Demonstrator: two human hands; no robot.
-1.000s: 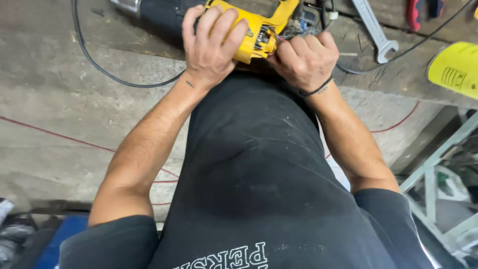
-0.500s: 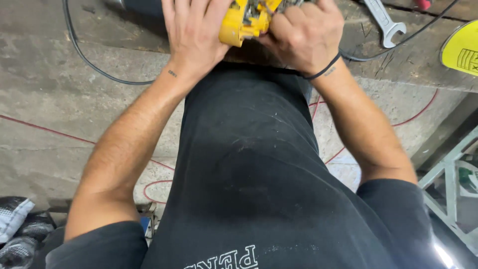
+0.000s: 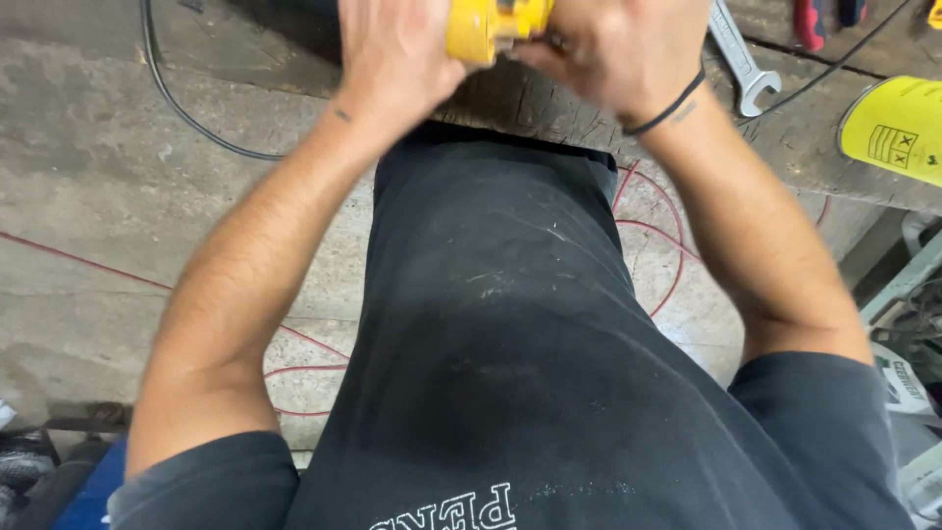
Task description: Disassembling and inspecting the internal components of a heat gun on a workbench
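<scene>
Hands on a yellow power tool [image 3: 491, 25] at the top edge of the head view, both closed around it. Left hand [image 3: 392, 59] wraps the tool's left side, fingers curled over the top and out of frame. Right hand [image 3: 613, 54] clamps the tool's right side; a thin black band sits on that wrist. Frame is motion-blurred, so exact finger placement on the tool: cannot tell.

Tool sits over the near edge of a worn wooden bench [image 3: 549, 108], pressed between the two palms, directly above the person's black shirt.

Handling, my read: hard plastic shell, stiff, fairly heavy for its size, likely smooth. Two-hand grip on the body makes sense; avoid any open internals.

Right of the tool: steel wrench [image 3: 738, 59] flat on the bench, then a yellow container [image 3: 898, 128] further right. Left of the tool: black cable [image 3: 182, 108] looping over the concrete floor. Below the tool: red wire [image 3: 657, 236] on the floor.
</scene>
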